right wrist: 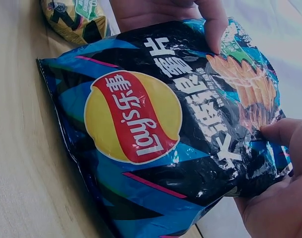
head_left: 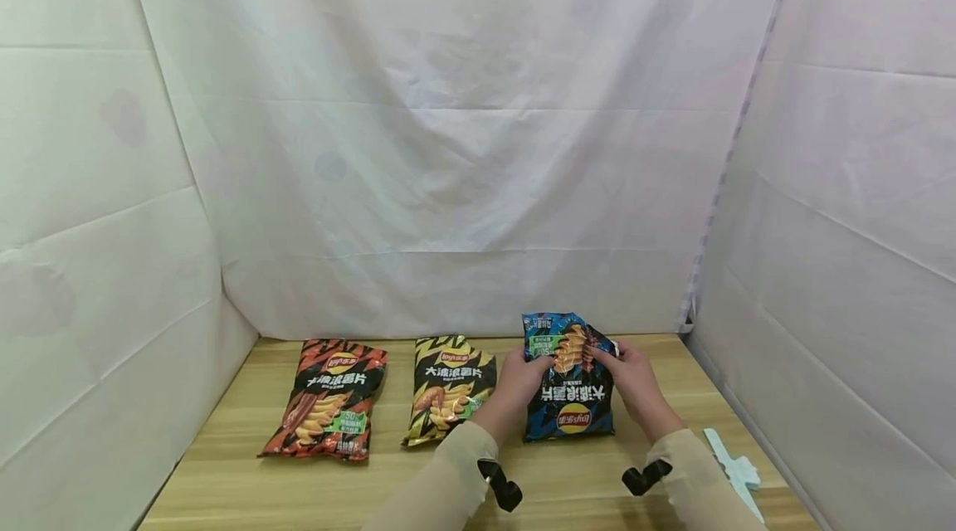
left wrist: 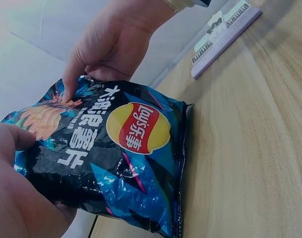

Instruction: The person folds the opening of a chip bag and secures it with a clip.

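Observation:
A blue and black bag of Lay's potato chips [head_left: 571,415] is held between both hands, its lettering upside down in the head view. My left hand [head_left: 517,386] grips its left side, thumb on the printed front and the other fingers behind. On the opposite side my right hand [head_left: 633,382] grips it the same way, the thumb pressing near the chip picture. The left wrist view shows the bag's logo end [left wrist: 178,173] low over the wooden table, perhaps touching it. In the right wrist view the foil [right wrist: 200,188] looks creased near the right hand.
Left of the hands, a yellow and black chip bag [head_left: 448,398] and a red and black one [head_left: 329,402] lie on the wooden table [head_left: 224,440]. A pale blue-green bar with a cartoon figure, like a bag clip [head_left: 739,471], lies at the right. White curtains [head_left: 463,182] enclose the table.

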Demonstrator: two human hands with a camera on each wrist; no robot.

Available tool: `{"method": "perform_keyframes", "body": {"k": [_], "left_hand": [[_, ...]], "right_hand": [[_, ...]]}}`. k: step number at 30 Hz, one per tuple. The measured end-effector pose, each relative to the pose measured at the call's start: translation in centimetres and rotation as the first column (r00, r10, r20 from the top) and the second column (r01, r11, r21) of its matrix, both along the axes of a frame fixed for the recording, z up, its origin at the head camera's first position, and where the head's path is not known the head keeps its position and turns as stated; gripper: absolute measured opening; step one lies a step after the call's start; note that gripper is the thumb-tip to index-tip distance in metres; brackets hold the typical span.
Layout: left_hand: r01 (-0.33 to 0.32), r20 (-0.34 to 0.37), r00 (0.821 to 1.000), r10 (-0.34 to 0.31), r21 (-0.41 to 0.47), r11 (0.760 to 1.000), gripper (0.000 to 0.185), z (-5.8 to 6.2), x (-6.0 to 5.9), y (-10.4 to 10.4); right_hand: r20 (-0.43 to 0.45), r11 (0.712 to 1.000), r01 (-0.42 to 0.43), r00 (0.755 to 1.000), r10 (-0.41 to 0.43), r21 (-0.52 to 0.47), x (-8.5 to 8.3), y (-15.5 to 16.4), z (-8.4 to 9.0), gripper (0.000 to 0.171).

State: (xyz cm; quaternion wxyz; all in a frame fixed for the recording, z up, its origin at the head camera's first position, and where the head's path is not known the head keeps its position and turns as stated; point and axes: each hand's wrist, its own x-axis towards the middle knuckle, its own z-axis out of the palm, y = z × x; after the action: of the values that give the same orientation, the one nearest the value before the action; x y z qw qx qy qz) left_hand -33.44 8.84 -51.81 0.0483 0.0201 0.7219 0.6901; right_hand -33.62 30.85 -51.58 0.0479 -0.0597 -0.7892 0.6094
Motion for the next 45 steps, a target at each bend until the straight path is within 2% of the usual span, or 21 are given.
{"method": "perform_keyframes", "body": {"k": [3, 10, 14, 16, 23, 30, 39, 42, 45], "left_hand": [[0.016, -0.009, 1.0, -0.016, 0.025, 1.0, 0.05, 0.0, 0.1, -0.2], [0.021, 0.021, 1.0, -0.022, 0.027, 0.999, 0.07, 1.4, 0.8, -1.0], [0.039, 0.014, 0.999, -0.04, 0.031, 0.999, 0.07, 2.1, 1.1, -1.5], [0.045, 0.006, 0.999, -0.045, 0.028, 0.999, 0.069, 2.3, 1.2, -1.7], [0.083, -0.001, 0.997, -0.083, 0.034, 0.996, 0.043, 3.2, 1.5, -2.4], [0.081, 0.012, 0.997, -0.081, 0.042, 0.996, 0.07, 4.0, 1.8, -2.9], [0.115, -0.038, 0.993, -0.113, 0.061, 0.992, 0.046, 4.7, 1.7, -3.5], [0.127, -0.049, 0.991, -0.124, 0.065, 0.99, 0.048, 5.2, 1.9, -3.9], [0.13, -0.062, 0.99, -0.126, 0.058, 0.99, 0.058, 5.8, 2.0, -4.2]], "right_hand": [[-0.001, 1.0, -0.005, 1.0, 0.005, 0.021, 0.1, -0.1, 0.1, 0.053], [-0.018, 0.999, -0.034, 0.999, 0.034, -0.012, 0.4, -0.3, 1.0, 0.053], [-0.052, 0.998, -0.058, 0.997, 0.06, 0.031, 0.8, -0.5, 1.7, 0.056], [-0.064, 0.998, -0.062, 0.996, 0.064, 0.027, 0.9, -0.7, 2.1, 0.052], [-0.083, 0.995, -0.081, 0.994, 0.077, -0.054, 1.6, -1.1, 3.6, 0.042], [-0.104, 0.99, -0.104, 0.99, 0.093, -0.098, 1.9, -1.2, 4.4, 0.044], [-0.145, 0.987, -0.12, 0.984, 0.103, -0.11, 2.3, -1.5, 5.1, 0.034], [-0.158, 0.986, -0.119, 0.982, 0.1, -0.114, 2.5, -1.7, 5.4, 0.029], [-0.173, 0.987, -0.116, 0.98, 0.096, -0.111, 2.8, -2.1, 5.8, 0.027]]}}
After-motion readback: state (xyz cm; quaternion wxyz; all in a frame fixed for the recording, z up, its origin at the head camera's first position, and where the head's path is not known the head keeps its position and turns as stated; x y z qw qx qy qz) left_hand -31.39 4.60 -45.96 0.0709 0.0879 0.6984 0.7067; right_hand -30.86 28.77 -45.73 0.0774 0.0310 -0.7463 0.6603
